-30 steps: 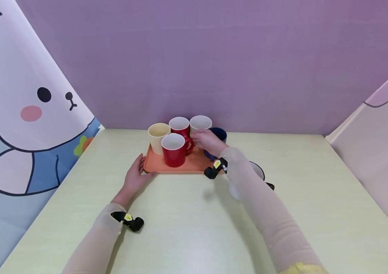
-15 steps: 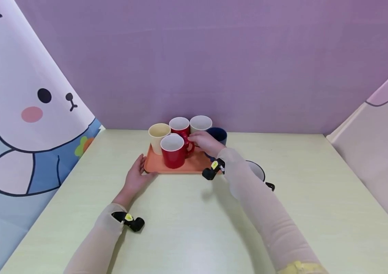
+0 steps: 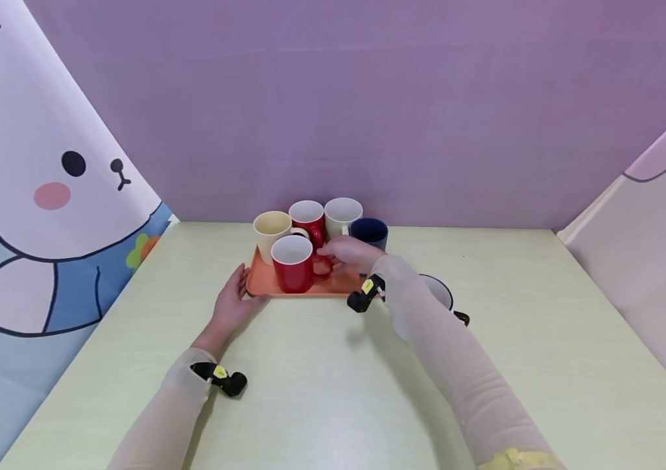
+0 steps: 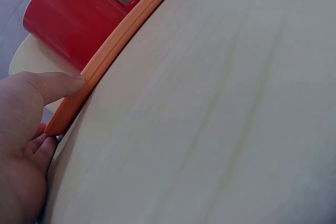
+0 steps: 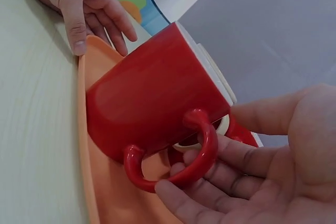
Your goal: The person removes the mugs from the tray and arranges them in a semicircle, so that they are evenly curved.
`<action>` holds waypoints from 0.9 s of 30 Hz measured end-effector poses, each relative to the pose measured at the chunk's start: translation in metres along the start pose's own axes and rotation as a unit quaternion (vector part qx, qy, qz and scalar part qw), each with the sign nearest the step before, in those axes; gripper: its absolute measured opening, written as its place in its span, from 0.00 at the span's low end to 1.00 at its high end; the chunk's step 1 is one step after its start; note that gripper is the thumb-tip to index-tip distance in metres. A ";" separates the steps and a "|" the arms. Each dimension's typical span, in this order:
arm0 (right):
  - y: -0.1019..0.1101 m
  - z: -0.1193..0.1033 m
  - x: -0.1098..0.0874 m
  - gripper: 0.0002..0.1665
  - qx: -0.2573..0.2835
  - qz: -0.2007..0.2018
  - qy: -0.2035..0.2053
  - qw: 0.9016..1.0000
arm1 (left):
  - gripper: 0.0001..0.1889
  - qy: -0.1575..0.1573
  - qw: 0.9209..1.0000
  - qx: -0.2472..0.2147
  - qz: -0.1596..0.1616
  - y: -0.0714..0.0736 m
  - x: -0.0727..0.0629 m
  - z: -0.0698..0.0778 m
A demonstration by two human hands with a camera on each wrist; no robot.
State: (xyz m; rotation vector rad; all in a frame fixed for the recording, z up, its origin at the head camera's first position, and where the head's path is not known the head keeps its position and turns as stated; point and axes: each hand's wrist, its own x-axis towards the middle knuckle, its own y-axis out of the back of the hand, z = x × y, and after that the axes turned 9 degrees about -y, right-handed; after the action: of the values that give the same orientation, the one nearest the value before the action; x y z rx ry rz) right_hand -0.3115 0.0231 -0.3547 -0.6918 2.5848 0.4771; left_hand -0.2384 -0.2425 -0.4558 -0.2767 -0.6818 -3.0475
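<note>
My right hand (image 3: 352,253) has its fingers around the handle of the front red mug (image 3: 292,269). In the right wrist view, some fingers pass behind that handle (image 5: 202,166), and one finger reaches the rim. The mug stands near the front edge of an orange tray (image 3: 259,282). My left hand (image 3: 233,303) holds the tray's front left corner, thumb along the front edge and fingers at the side. Behind on the tray are a cream mug (image 3: 266,240), another red mug (image 3: 317,230), a white mug (image 3: 333,227) and a dark blue mug (image 3: 375,240), partly hidden by my right hand.
A white vessel with a dark rim (image 3: 440,292) stands on the pale table (image 3: 321,391) right of the tray, mostly hidden by my right forearm. A purple backdrop (image 3: 333,117) rises close behind the mugs.
My right hand has come down from near the white mug to the front red mug's handle. That mug has shifted slightly left and toward me. My left hand stays at the tray corner.
</note>
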 end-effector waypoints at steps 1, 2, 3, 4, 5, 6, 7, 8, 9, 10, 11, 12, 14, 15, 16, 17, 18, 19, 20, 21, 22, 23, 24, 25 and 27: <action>0.000 0.001 0.001 0.17 -0.002 -0.003 -0.004 1.000 | 0.50 0.000 1.000 0.002 0.000 0.000 0.000 0.001; 0.000 0.003 0.002 0.17 0.002 -0.007 -0.007 1.000 | 0.50 0.001 1.000 0.002 0.001 0.000 0.000 0.001; 0.000 0.004 0.003 0.17 0.006 -0.013 -0.009 1.000 | 0.50 0.002 1.000 0.004 -0.001 0.000 0.000 0.002; -0.001 0.006 0.004 0.16 0.011 -0.019 -0.011 1.000 | 0.50 0.003 1.000 0.006 -0.001 0.000 0.000 0.002; -0.001 0.007 0.004 0.16 0.009 -0.022 -0.011 1.000 | 0.50 0.004 1.000 0.006 -0.001 0.000 0.000 0.003; -0.002 0.008 0.005 0.15 0.008 -0.028 -0.012 1.000 | 0.50 0.005 1.000 0.007 -0.001 0.000 -0.001 0.003; -0.002 0.009 0.005 0.15 0.005 -0.034 -0.010 0.999 | 0.50 0.005 1.000 0.006 0.000 0.000 -0.001 0.003; -0.003 0.009 0.005 0.14 0.003 -0.040 -0.007 0.999 | 0.50 0.004 1.000 0.005 0.000 0.000 0.000 0.003; -0.004 0.010 0.005 0.13 0.000 -0.046 -0.005 0.999 | 0.50 0.003 1.000 0.005 0.000 0.000 0.000 0.003; -0.004 0.010 0.005 0.13 -0.006 -0.048 -0.001 0.999 | 0.50 0.003 1.000 0.003 0.002 0.000 -0.001 0.002; -0.005 0.010 0.004 0.13 -0.014 -0.048 0.000 0.999 | 0.50 0.002 1.000 0.001 0.002 0.000 -0.001 0.002; -0.005 0.010 0.004 0.13 -0.012 -0.053 0.001 0.999 | 0.50 0.001 1.000 0.000 0.003 0.000 -0.001 0.002; -0.005 0.010 0.003 0.13 -0.014 -0.053 0.000 0.999 | 0.50 -0.002 1.000 -0.001 0.002 0.000 -0.001 0.001; -0.005 0.010 0.003 0.13 -0.013 -0.052 -0.002 0.999 | 0.50 -0.002 1.000 -0.002 0.003 0.000 -0.001 0.000; -0.005 0.010 0.003 0.13 -0.013 -0.052 -0.003 0.999 | 0.50 -0.002 1.000 -0.003 0.003 0.000 -0.001 0.000; -0.005 0.009 0.002 0.13 -0.012 -0.052 -0.005 0.999 | 0.50 -0.002 1.000 -0.003 0.003 0.000 -0.001 0.000; -0.005 0.009 0.002 0.13 -0.012 -0.053 -0.005 0.998 | 0.50 -0.002 1.000 -0.003 0.003 0.000 -0.001 0.000; -0.005 0.009 0.002 0.13 -0.012 -0.056 -0.005 0.998 | 0.50 -0.003 1.000 -0.003 0.002 0.000 0.000 0.000; -0.005 0.009 0.002 0.13 -0.013 -0.058 -0.005 0.998 | 0.50 -0.004 1.000 -0.002 0.002 0.000 0.000 0.001; -0.005 0.009 0.002 0.13 -0.010 -0.062 -0.005 0.998 | 0.50 -0.004 1.000 -0.002 0.003 0.001 -0.001 0.001; -0.005 0.009 0.001 0.13 -0.008 -0.065 -0.005 0.998 | 0.50 -0.003 1.000 0.000 0.003 0.001 -0.001 0.001; -0.006 0.009 0.001 0.13 -0.002 -0.067 -0.007 0.998 | 0.50 -0.003 1.000 0.000 0.003 0.001 -0.001 0.002; -0.006 0.009 0.002 0.13 0.003 -0.069 -0.008 0.998 | 0.50 -0.003 1.000 0.000 0.002 0.001 -0.001 0.002; -0.007 0.009 0.002 0.13 0.010 -0.071 -0.009 0.997 | 0.50 -0.002 1.000 -0.001 0.002 0.001 -0.001 0.002; -0.009 0.009 0.002 0.13 0.029 -0.074 -0.011 0.997 | 0.50 0.003 1.000 -0.004 0.001 0.001 -0.001 0.002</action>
State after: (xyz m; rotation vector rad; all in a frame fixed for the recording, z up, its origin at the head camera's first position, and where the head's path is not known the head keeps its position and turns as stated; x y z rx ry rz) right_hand -0.3058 0.0187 -0.3653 -0.8445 2.4934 0.3588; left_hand -0.2367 -0.2428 -0.4540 -0.2684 -0.6698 -3.0477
